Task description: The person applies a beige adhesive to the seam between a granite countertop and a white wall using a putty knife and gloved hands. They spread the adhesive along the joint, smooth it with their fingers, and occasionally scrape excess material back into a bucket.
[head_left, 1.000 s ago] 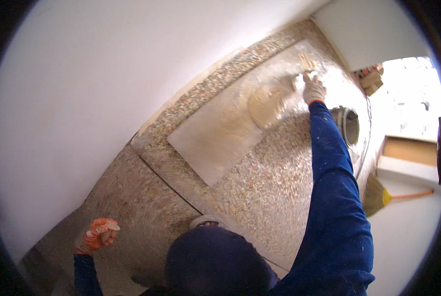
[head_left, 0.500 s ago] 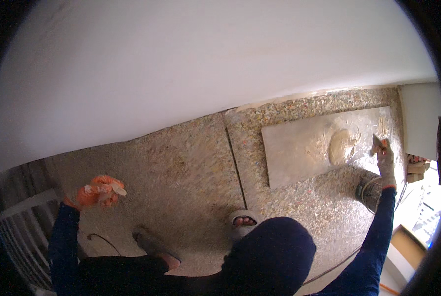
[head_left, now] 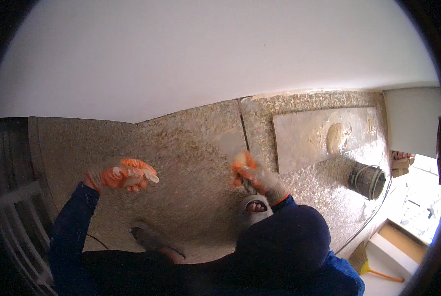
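Note:
My left hand point(head_left: 124, 175), in an orange-coated work glove, is closed around a pale, flat, round-ended piece point(head_left: 152, 176); the rest of it is hidden in the fist. Motion blurs my right hand point(head_left: 249, 172), gloved the same way, above the floor by my right foot. Its fingers are closed on a putty knife, whose blade is smeared and hard to make out. To the right lies a flat grey board point(head_left: 299, 140), with a mound of beige paste point(head_left: 336, 138) on it.
A dark bucket point(head_left: 367, 180) with a cable beside it stands below the board. The white wall point(head_left: 220, 54) runs along the far side of the speckled floor point(head_left: 181, 138). Slatted metalwork point(head_left: 20, 212) is at left, a yellow-headed broom point(head_left: 366, 267) at lower right.
My right hand has swung left from the board to near my foot, with the putty knife. My left hand has moved right and slightly up, still holding the pale piece.

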Tool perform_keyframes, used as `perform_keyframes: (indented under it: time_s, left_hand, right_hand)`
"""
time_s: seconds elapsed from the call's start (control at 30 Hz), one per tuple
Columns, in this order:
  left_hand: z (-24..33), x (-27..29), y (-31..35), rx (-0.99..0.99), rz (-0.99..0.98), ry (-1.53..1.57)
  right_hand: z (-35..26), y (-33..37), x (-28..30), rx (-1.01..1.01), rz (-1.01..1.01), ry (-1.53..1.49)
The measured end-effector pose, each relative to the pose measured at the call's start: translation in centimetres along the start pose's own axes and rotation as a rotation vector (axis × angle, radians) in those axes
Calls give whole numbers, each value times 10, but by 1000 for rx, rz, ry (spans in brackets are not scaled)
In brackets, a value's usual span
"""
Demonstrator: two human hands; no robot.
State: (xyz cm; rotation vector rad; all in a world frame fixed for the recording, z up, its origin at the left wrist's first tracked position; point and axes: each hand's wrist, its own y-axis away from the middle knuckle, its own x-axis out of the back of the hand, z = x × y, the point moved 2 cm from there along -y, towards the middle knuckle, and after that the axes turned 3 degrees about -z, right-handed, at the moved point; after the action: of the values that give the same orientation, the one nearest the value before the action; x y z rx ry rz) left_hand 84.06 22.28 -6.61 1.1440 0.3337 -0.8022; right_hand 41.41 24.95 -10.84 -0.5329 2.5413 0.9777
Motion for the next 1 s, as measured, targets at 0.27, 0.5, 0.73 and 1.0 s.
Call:
perform_keyframes:
  time_s: [0.27,0.5,0.73,1.0]
  left_hand:
    - [-58,38,3,159,6,35]
    - [-67,44,8,87,-92,55]
    - [-43,28,24,28,21,-122]
    - [-29,23,5,137,-2,-82]
  right_hand:
    - [12,-27,51,440,459,1102]
    - [-5,-64,38,387,612,1219]
    - [4,-65,39,360,641,1187]
    - [12,-41,21,436,425,1076]
